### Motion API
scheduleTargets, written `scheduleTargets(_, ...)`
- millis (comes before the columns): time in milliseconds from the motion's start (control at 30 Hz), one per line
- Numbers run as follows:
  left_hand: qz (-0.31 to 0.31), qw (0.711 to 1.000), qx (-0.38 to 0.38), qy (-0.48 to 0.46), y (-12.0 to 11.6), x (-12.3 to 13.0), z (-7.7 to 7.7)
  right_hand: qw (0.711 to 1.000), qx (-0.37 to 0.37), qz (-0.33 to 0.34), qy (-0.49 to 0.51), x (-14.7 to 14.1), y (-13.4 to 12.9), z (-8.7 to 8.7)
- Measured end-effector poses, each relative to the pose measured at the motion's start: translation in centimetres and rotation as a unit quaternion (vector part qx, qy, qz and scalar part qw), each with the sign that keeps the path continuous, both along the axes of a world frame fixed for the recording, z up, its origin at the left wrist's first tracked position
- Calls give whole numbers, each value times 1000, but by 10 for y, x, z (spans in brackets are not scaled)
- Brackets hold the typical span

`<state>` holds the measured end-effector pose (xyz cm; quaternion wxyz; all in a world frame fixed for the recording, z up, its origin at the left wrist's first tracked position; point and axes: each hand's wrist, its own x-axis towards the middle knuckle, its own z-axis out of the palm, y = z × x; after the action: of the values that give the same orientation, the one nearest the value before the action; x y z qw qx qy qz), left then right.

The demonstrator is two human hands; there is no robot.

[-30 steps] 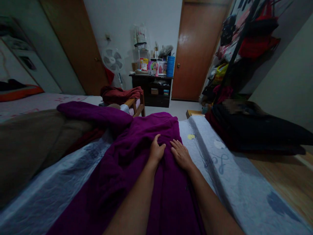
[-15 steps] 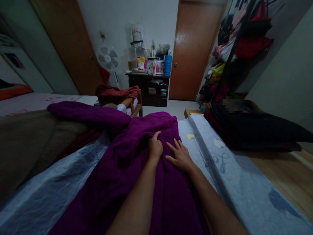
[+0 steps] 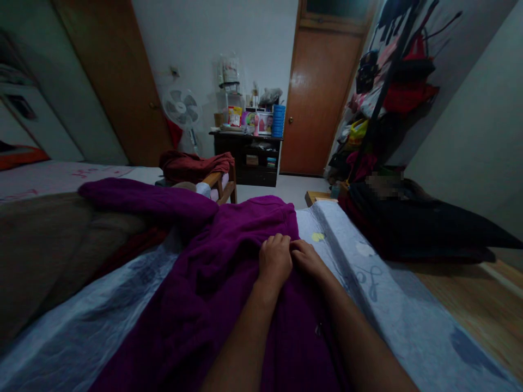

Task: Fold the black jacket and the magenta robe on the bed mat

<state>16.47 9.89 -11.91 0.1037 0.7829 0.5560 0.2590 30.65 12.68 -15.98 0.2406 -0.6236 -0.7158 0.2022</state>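
Observation:
A purple jacket [image 3: 229, 272] lies spread over the bed, with one sleeve [image 3: 147, 198] stretched out to the left. Near its upper right edge my left hand [image 3: 277, 258] is closed, its fingers curled on the cloth. Right beside it, almost touching, my right hand [image 3: 307, 258] also pinches the fabric with bent fingers. The fingertips are partly hidden behind the knuckles. A small shiny fastener [image 3: 318, 328] shows lower down, along the jacket's right edge.
The bed cover [image 3: 368, 283] is grey and white. A brown blanket [image 3: 49, 245] lies at left; dark folded clothes [image 3: 425, 223] are stacked at right. Beyond stand a wooden rail with a red cloth [image 3: 196, 166], a fan [image 3: 182, 107], a dark cabinet [image 3: 245, 144] and a door [image 3: 318, 103].
Both hands have drawn together on the jacket. My left hand moved right and curled its fingers; my right hand, spread flat before, now has its fingers bent onto the cloth. The view tilted up slightly.

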Motion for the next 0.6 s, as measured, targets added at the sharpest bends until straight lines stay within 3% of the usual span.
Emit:
scheduleTargets(100, -37, 999, -17, 36, 0, 5, -21, 994, -41, -94, 24, 9, 36, 17)
scheduleTargets(233, -21, 997, -46, 57, 0, 8, -35, 989, -34, -142, 28, 20, 86, 36)
scheduleTargets(400, -5, 997, -47, 58, -2, 17, -35, 986, -43, -159, 35, 30, 128, 45)
scheduleTargets(600, -21, 998, -23, 51, 0, 27, -46, 989, -61, -133, 12, 22, 159, 46)
